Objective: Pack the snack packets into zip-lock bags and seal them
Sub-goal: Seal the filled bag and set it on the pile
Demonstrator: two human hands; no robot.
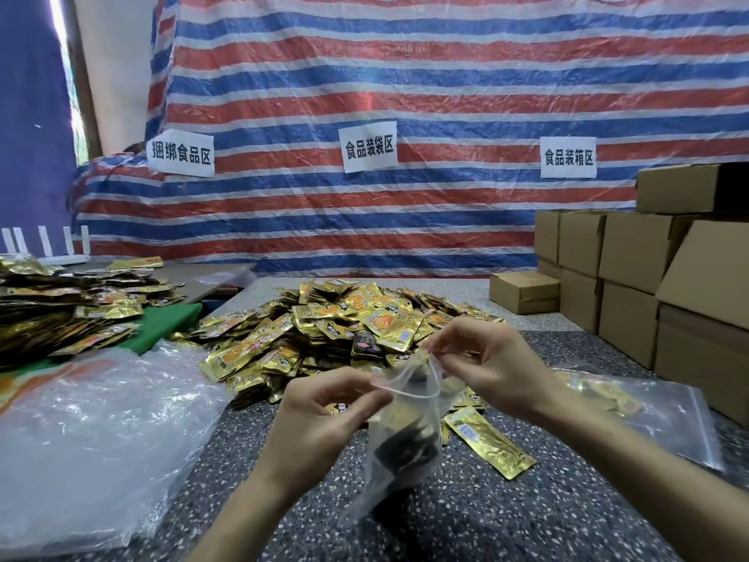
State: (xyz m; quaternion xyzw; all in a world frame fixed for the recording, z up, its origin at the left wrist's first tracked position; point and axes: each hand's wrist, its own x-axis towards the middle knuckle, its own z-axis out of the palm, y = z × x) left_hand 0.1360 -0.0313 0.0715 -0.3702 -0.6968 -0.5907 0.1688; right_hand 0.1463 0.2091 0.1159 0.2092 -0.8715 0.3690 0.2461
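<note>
Dark packets [409,452] inside the zip-lock bag [373,496] blur; boxes [705,277] run off right edge

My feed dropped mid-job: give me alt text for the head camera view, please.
The left hand and right hand pinch the open mouth of a clear zip-lock bag holding a few packets, above a speckled table. Behind lies a heap of gold snack packets; cardboard boxes stack up at the right.

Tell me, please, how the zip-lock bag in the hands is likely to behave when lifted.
Probably floppy: the zip-lock bag sags and creases below where the left hand and right hand pinch its mouth. Likely bottom-heavy, since the packets sit low inside. Its glossy film may be slippery, so pinching the rim seems wise.
</note>
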